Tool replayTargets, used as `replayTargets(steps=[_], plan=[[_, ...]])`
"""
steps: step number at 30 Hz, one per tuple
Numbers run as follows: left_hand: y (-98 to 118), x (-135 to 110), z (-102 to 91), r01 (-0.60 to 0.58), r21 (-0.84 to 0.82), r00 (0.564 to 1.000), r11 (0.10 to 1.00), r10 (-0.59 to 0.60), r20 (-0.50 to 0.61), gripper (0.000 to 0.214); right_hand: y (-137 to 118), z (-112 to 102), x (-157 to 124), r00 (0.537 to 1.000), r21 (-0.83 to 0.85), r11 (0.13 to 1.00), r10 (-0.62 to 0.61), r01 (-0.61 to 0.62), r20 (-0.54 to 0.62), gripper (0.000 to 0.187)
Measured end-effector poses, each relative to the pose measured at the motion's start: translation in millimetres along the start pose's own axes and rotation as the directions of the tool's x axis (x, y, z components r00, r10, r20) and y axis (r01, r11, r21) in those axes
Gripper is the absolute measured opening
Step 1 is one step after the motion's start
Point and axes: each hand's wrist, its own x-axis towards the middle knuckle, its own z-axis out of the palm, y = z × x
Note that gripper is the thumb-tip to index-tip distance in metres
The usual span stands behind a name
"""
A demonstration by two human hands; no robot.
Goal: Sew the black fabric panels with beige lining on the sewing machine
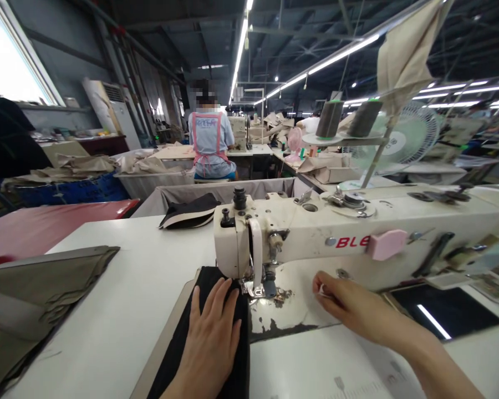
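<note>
A white industrial sewing machine (pixel 316 227) stands across the white table (pixel 120 299). A strip of black fabric (pixel 216 288) runs from its presser foot (pixel 260 288) toward me. My left hand (pixel 212 338) lies flat on this fabric, fingers stretched out, just left of the needle. My right hand (pixel 349 307) rests on the machine bed to the right of the needle, fingers pinched on a small white piece that I cannot make out.
Folded olive fabric (pixel 37 299) is stacked at the left. Black-and-cream pieces (pixel 189 213) lie behind the machine head. Two thread cones (pixel 347 119) and a fan (pixel 407 136) stand at the right. A person in a pink apron (pixel 211 144) sits ahead; another person (pixel 4 138) is at the far left.
</note>
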Motion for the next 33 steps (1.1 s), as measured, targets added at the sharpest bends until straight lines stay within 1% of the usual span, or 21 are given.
replayTargets(steps=[2, 4, 7, 9, 10, 11, 13, 14, 15, 16, 17, 19, 20, 21, 22, 24, 26, 28, 30, 32, 33], plan=[[-8.6, -4.0, -4.6, -0.063, -0.01, 0.994, 0.998, 0.064, 0.084, 0.046, -11.2, 4.4, -8.9, 0.999, -0.046, 0.999, 0.022, -0.02, 0.035, 0.015], [-19.0, -10.1, -13.1, -0.117, -0.029, 0.98, 0.993, 0.12, 0.159, 0.049, -19.5, 6.8, -12.8, 0.996, -0.095, 0.995, 0.015, -0.007, 0.091, 0.019], [-29.9, -22.2, -25.9, -0.22, -0.095, 0.945, 0.971, 0.236, 0.228, 0.06, -27.6, 7.1, -11.0, 0.986, -0.084, 0.993, -0.074, 0.087, 0.146, 0.03], [-30.4, -29.1, -30.0, -0.224, -0.161, 0.939, 0.961, 0.257, 0.228, 0.062, -31.1, 7.2, -7.2, 0.977, -0.014, 0.989, -0.141, 0.145, 0.16, 0.032], [-28.9, -31.3, -29.9, -0.202, -0.193, 0.946, 0.96, 0.242, 0.215, 0.058, -32.4, 7.7, -5.2, 0.973, 0.022, 0.986, -0.165, 0.164, 0.162, 0.033], [-26.8, -32.4, -28.7, -0.159, -0.218, 0.96, 0.963, 0.202, 0.192, 0.051, -33.4, 8.6, -3.4, 0.971, 0.051, 0.984, -0.178, 0.172, 0.158, 0.033], [-23.1, -31.2, -24.6, -0.04, -0.23, 0.989, 0.972, 0.072, 0.133, 0.042, -34.6, 10.5, -0.8, 0.974, 0.084, 0.981, -0.184, 0.174, 0.131, 0.034], [-22.6, -29.0, -23.0, 0.007, -0.214, 0.994, 0.977, 0.017, 0.111, 0.045, -34.8, 11.4, -0.3, 0.977, 0.092, 0.981, -0.181, 0.17, 0.117, 0.034], [-23.7, -26.1, -22.5, 0.024, -0.192, 0.994, 0.981, -0.004, 0.107, 0.051, -34.9, 11.9, -0.5, 0.979, 0.098, 0.982, -0.173, 0.162, 0.107, 0.035], [-26.3, -22.8, -23.4, 0.004, -0.177, 0.991, 0.984, 0.02, 0.131, 0.056, -34.7, 12.1, -1.2, 0.981, 0.104, 0.983, -0.162, 0.152, 0.102, 0.037], [-30.4, -19.4, -25.9, -0.046, -0.184, 0.98, 0.982, 0.08, 0.181, 0.061, -34.3, 12.0, -2.5, 0.983, 0.111, 0.984, -0.151, 0.14, 0.1, 0.038], [-40.8, -13.2, -33.9, -0.163, -0.266, 0.924, 0.95, 0.242, 0.298, 0.069, -32.8, 11.2, -5.2, 0.987, 0.131, 0.984, -0.132, 0.118, 0.097, 0.04], [-45.6, -10.7, -38.0, -0.186, -0.314, 0.896, 0.931, 0.292, 0.334, 0.069, -31.7, 10.7, -6.2, 0.989, 0.145, 0.983, -0.123, 0.111, 0.084, 0.04], [-49.0, -8.6, -41.1, -0.185, -0.345, 0.884, 0.92, 0.309, 0.351, 0.067, -30.3, 10.3, -6.4, 0.991, 0.164, 0.98, -0.121, 0.11, 0.059, 0.04], [-50.8, -6.6, -42.7, -0.18, -0.356, 0.885, 0.917, 0.308, 0.348, 0.063, -28.7, 10.0, -5.7, 0.993, 0.191, 0.975, -0.119, 0.113, 0.021, 0.039], [-49.1, -1.9, -40.2, -0.188, -0.338, 0.904, 0.922, 0.297, 0.308, 0.054, -25.2, 10.1, -1.5, 0.99, 0.272, 0.952, -0.127, 0.141, -0.068, 0.038], [-43.6, 4.8, -32.0, -0.204, -0.307, 0.925, 0.929, 0.286, 0.251, 0.049, -22.3, 11.3, 5.5, 0.976, 0.367, 0.908, -0.158, 0.203, -0.147, 0.037], [-39.2, 13.4, -23.2, -0.231, -0.304, 0.926, 0.924, 0.305, 0.224, 0.047, -20.6, 13.8, 13.3, 0.96, 0.453, 0.852, -0.181, 0.261, -0.213, 0.035], [-38.4, 21.9, -18.0, -0.255, -0.334, 0.917, 0.907, 0.336, 0.212, 0.048, -20.6, 18.4, 20.7, 0.959, 0.542, 0.795, -0.175, 0.272, -0.225, 0.038], [-40.5, 27.8, -17.6, -0.279, -0.376, 0.907, 0.884, 0.371, 0.2, 0.049, -21.5, 25.1, 28.0, 0.972, 0.607, 0.76, -0.163, 0.233, -0.17, 0.043], [-42.1, 29.5, -18.6, -0.286, -0.39, 0.902, 0.875, 0.383, 0.198, 0.049, -22.0, 28.8, 31.8, 0.978, 0.616, 0.76, -0.158, 0.209, -0.137, 0.043]])
